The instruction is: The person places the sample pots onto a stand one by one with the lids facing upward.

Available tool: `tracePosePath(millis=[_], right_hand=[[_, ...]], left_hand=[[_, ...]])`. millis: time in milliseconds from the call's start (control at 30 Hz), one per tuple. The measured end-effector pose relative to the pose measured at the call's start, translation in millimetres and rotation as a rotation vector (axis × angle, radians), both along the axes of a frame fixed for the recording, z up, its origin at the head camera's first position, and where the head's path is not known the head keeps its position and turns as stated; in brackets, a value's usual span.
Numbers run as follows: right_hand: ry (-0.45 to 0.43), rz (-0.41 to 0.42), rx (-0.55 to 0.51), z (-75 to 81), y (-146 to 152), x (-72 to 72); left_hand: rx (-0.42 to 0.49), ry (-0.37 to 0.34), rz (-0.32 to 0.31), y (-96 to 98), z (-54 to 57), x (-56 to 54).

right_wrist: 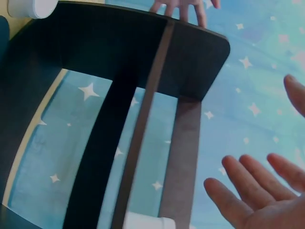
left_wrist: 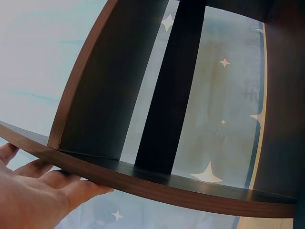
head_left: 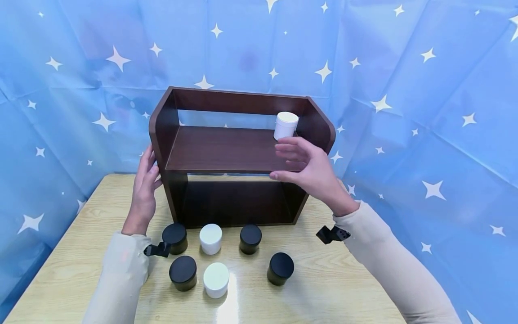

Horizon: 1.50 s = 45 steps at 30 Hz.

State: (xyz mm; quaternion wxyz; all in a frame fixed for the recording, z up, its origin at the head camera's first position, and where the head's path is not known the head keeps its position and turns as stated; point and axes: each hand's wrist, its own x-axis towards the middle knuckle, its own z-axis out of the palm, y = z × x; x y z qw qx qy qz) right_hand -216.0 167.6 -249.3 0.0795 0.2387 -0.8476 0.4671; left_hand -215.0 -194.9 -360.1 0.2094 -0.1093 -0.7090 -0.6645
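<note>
A dark brown two-tier shelf (head_left: 226, 148) stands on the wooden table. On its upper board, at the right end, sits a white lidded jar (head_left: 286, 125), partly seen at the bottom of the right wrist view too. My right hand (head_left: 303, 166) hovers in front of that board, just below the jar, fingers spread from the thumb and holding nothing. Along the outside of the shelf's left side panel lies my left hand (head_left: 145, 189); in the left wrist view its fingers (left_wrist: 71, 191) rest against the panel's outer face, extended.
In front of the shelf stand black-lidded jars (head_left: 175, 238), (head_left: 183, 273), (head_left: 250, 239), (head_left: 280, 268) and two white jars (head_left: 211, 239), (head_left: 216, 280). A blue cloth with white stars (head_left: 404, 112) hangs behind and beside the table (head_left: 323, 288).
</note>
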Motion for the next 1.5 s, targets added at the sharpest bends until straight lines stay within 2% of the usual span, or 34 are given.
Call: tracePosePath(millis=[233, 433, 700, 1000, 1500], right_hand=[[-0.032, 0.026, 0.015, -24.2, 6, 6.9], [-0.070, 0.033, 0.031, -51.0, 15, 12.0], [-0.114, 0.007, 0.057, -85.6, 27, 17.3], [-0.130, -0.053, 0.133, -114.8, 39, 25.9], [-0.169, -0.015, 0.200, -171.8, 37, 43.1]], left_hand=[[0.006, -0.006, 0.002, -0.3, -1.3, 0.0], [0.009, -0.011, -0.001, 0.4, -1.4, 0.0], [0.000, -0.016, 0.004, 0.9, -0.2, 0.0], [-0.006, -0.015, 0.007, 2.1, -0.6, -0.1], [0.000, -0.009, 0.011, 1.4, -2.2, -1.1]])
